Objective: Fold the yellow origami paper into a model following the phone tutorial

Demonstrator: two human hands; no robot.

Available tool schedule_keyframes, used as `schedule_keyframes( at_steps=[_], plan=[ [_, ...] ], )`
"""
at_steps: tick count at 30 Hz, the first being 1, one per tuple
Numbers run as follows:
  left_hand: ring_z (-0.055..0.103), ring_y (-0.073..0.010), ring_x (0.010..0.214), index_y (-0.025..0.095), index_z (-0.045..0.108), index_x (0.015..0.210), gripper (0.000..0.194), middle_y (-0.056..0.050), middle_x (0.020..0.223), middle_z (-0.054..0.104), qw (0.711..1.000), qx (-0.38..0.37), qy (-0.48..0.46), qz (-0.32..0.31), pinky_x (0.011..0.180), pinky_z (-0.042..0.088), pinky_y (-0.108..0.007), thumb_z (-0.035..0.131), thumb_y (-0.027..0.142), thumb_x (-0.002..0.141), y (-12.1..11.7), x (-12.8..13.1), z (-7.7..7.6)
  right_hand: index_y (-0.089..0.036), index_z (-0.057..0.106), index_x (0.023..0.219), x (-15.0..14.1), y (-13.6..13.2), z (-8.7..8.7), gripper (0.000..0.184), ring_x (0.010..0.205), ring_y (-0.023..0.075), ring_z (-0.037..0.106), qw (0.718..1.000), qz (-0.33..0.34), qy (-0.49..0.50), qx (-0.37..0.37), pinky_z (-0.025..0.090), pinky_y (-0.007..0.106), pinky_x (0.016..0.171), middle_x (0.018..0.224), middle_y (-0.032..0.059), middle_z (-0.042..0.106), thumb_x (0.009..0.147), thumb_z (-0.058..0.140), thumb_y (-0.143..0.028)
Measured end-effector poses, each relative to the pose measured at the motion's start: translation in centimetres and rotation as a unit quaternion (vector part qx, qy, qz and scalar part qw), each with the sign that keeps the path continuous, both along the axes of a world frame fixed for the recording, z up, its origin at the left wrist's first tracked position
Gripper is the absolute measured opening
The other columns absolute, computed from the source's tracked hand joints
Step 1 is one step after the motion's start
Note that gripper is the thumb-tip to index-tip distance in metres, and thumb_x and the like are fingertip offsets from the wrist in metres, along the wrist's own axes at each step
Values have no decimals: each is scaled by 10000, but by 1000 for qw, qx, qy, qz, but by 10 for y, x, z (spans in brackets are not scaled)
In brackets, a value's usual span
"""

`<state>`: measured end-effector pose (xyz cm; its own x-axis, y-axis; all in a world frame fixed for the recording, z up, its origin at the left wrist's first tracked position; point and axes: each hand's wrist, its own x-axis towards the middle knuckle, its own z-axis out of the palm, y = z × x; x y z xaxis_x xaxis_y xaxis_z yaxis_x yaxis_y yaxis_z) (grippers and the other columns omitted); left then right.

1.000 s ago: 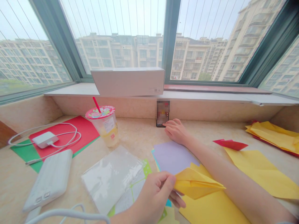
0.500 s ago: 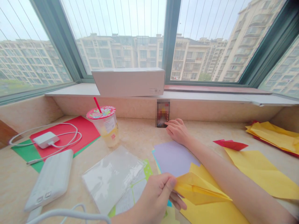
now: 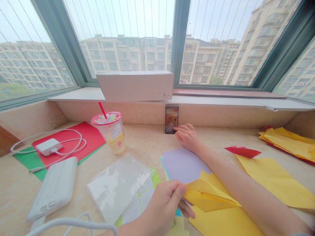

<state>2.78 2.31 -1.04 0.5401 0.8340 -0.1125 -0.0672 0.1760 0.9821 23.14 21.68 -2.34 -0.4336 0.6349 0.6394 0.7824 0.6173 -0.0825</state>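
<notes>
My left hand [image 3: 169, 201] pinches the tip of a folded sheet of yellow origami paper [image 3: 209, 196] between thumb and fingers. The folded piece points to the right, over flat yellow paper [image 3: 221, 223]. My right hand [image 3: 188, 137] reaches forward with its fingers stretched out, and a fingertip is at the screen of a phone [image 3: 171, 123] propped upright against the low wall. The phone's picture is blurred. Lilac paper [image 3: 183, 164] lies between my hands, under the right forearm's edge.
A lidded drink cup with a red straw [image 3: 114, 134], a clear plastic sleeve [image 3: 120, 183] and a white power bank [image 3: 55, 188] are on the left. A charger [image 3: 49, 146] rests on red paper [image 3: 91, 137]. Rightward lie a folded red piece [image 3: 242, 151] and yellow sheets [image 3: 278, 183].
The phone's picture looks slightly different. Both hands keep nearly the same place, the left one still holding the folded yellow paper.
</notes>
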Motion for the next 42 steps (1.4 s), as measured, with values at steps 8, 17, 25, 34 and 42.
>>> schedule_keyframes(
  at_steps=[8,17,25,34,42],
  plan=[
    [719,-180,611,112,636,856,612,-112,813,726,999,13,13,47,571,554,-257,545,716,878,2,1,0,-216,767,1031,13,-80,69,454,816,189,738,983,-2,88,-164,562,301,721,957,56,802,1069,339,-365],
    [726,-185,608,136,618,995,480,-56,676,722,991,133,30,16,593,555,-259,524,604,948,-6,-2,6,-183,771,930,11,-225,69,222,639,163,636,807,9,250,-535,487,237,499,820,48,736,847,692,-374],
    [730,-197,624,107,679,880,508,-99,687,729,983,178,42,-26,585,552,-254,566,600,931,-8,-8,9,-184,759,794,4,-232,51,217,693,172,635,822,3,295,-487,494,273,629,751,19,716,828,718,-395],
    [768,-233,693,104,688,1029,492,-116,819,767,989,144,16,-21,640,597,-288,638,575,899,-7,-8,9,-186,735,732,7,-235,53,149,706,184,658,823,-27,306,-478,463,277,657,728,10,725,807,715,-313],
    [741,-194,626,143,677,835,373,-63,695,752,990,124,47,36,611,593,-268,625,503,917,-5,-2,7,-192,731,922,1,-242,55,356,778,186,643,758,101,326,-555,510,286,692,875,36,704,922,595,-520]
  ],
)
